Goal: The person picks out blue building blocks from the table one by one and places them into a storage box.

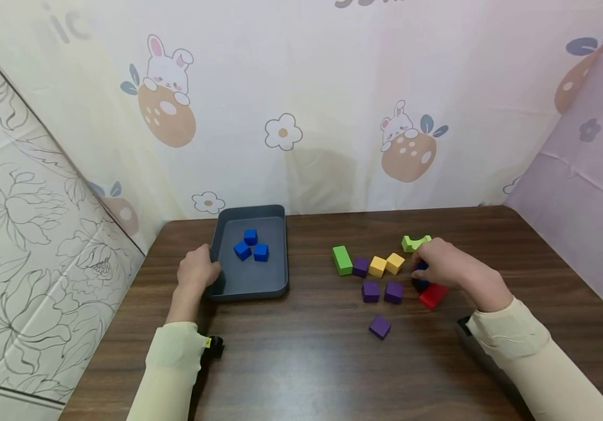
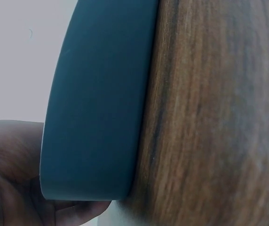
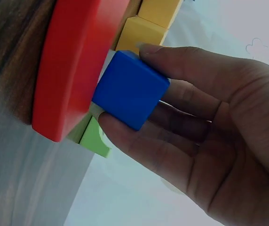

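At the left of the head view, my left hand (image 1: 198, 270) grips the left side of a dark grey tray (image 1: 251, 286). The tray's outer wall (image 2: 97, 103) fills much of the left wrist view, with fingers partly hidden behind it. Three blue cubes (image 1: 261, 252) lie inside the tray. On the right, my right hand (image 1: 445, 264) pinches another blue cube (image 3: 130, 89) between thumb and fingers. Close beside that cube is a red block (image 3: 71, 66). A light green notched block (image 1: 413, 244) lies just beyond the right hand.
Left of the right hand are two yellow cubes (image 1: 377, 266), several purple cubes (image 1: 393, 292) and a green rectangular block (image 1: 342, 260). One purple cube (image 1: 380, 327) sits nearer the front. A patterned curtain (image 1: 322, 117) hangs behind the brown wooden table (image 1: 312, 362).
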Motion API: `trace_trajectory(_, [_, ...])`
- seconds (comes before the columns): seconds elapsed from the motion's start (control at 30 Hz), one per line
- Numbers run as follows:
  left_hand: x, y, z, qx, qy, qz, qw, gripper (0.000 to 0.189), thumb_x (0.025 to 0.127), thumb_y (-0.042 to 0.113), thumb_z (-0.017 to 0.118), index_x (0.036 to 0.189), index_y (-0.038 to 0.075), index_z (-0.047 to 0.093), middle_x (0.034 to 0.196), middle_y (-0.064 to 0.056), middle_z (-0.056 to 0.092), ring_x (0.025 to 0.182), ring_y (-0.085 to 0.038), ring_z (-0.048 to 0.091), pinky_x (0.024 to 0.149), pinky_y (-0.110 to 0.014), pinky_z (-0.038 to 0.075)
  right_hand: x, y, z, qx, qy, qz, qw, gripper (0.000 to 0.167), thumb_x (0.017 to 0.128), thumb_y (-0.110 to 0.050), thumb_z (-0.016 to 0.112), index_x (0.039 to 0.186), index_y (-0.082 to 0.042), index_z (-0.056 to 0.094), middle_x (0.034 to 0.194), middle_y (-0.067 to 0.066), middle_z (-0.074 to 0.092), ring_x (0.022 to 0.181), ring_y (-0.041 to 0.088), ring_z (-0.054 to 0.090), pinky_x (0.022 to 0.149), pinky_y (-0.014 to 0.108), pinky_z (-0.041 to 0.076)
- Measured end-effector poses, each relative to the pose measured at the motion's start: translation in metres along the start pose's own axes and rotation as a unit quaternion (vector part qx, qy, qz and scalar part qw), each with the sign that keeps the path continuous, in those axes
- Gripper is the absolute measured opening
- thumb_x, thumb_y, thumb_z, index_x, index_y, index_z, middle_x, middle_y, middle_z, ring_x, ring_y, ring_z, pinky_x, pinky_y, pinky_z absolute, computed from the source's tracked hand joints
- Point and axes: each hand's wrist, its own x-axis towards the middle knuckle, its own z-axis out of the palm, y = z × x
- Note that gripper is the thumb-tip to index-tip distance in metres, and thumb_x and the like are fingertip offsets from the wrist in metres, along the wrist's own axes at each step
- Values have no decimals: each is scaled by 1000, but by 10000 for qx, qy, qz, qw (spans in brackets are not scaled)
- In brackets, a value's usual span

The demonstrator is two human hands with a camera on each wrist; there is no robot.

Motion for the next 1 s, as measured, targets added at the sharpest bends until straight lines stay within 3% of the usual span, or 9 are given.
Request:
trace_trajectory(0.6, [-1,2,1,-4,-47,-36,10000,56,101,15,57,150,-9,47,141,-36,58,115,-48,63,101,-61,52,-2,-7,-8,218,525,-358,9977,5,92,-11,82,94,-6,81,88,-3,74,75,11,61,71,40,58])
trace_trajectory(1.0, [-1,0,2,17,4,-10,10000,56,100,15,58,149,-9,48,138,-36,60,112,-47,65,99,-61,53,3,-37,-23,226,735,-701,9946,6,93,-9,81,98,-8,79,89,-6,72,77,8,63,70,35,58])
